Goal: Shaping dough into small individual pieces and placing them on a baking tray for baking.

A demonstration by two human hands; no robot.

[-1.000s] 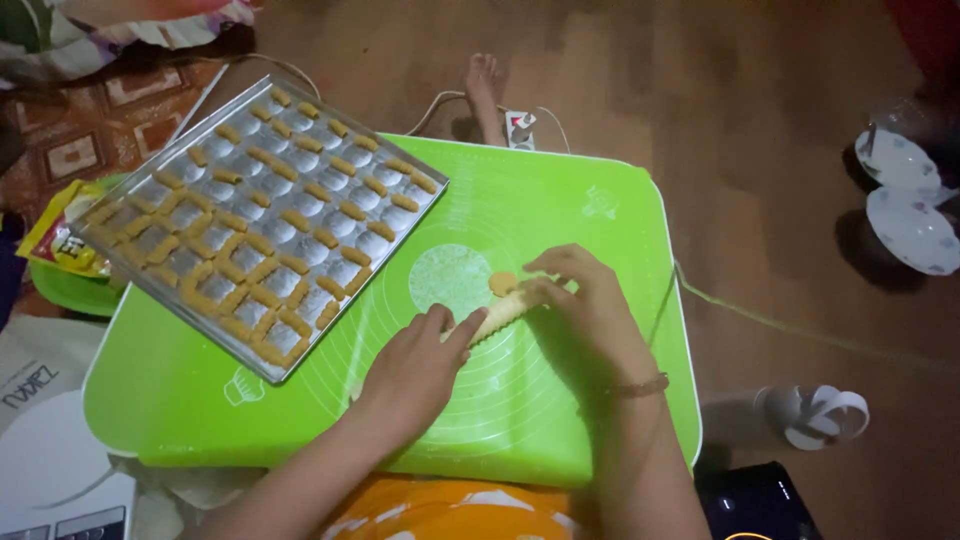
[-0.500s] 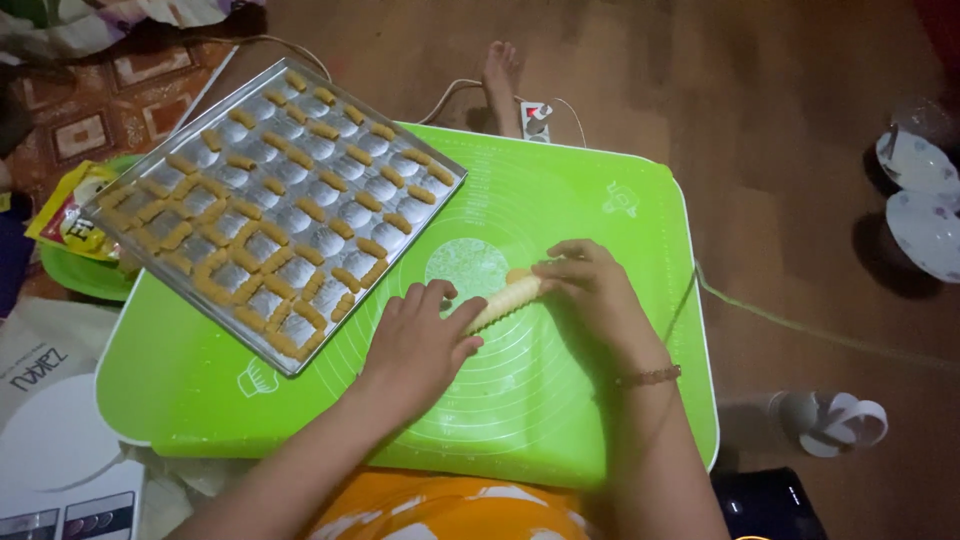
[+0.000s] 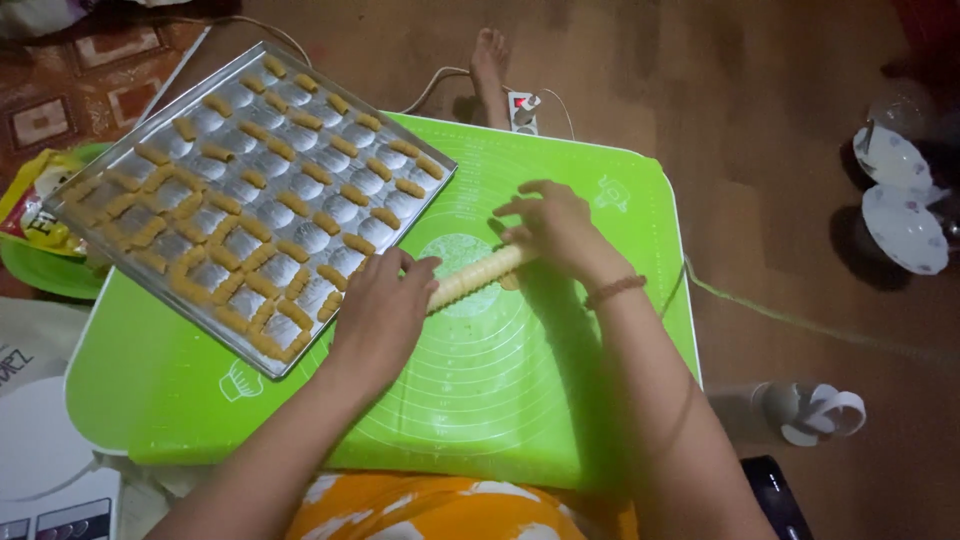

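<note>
Left hand [image 3: 385, 310] lies palm down with its fingers spread loose on the near end of a ridged dough roll [image 3: 480, 277]; from my feed I see it pressing flat, not clenched around anything. Left of it, I see a metal tray [image 3: 100, 170] sitting tilted across the left corner of the green mat [image 3: 180, 370], its shallow cups edged with small orange dough pieces [image 3: 290, 203]. A yellow packet [image 3: 30, 205] and a green plate [image 3: 45, 270] peek out under the tray's left edge. The roll lies slantwise on the mat's printed circles, near the middle, pale and ribbed, running up to the right. Right hand [image 3: 555, 230] covers the roll's far end, fingers curled lightly over it, a bead bracelet [image 3: 613, 291] on the wrist. Beyond the mat I see a bare foot [image 3: 488, 55] and a white power strip [image 3: 522, 110] on the wooden floor. Far right, two white dishes [image 3: 905, 195] rest on the floor, well apart from the mat.
</note>
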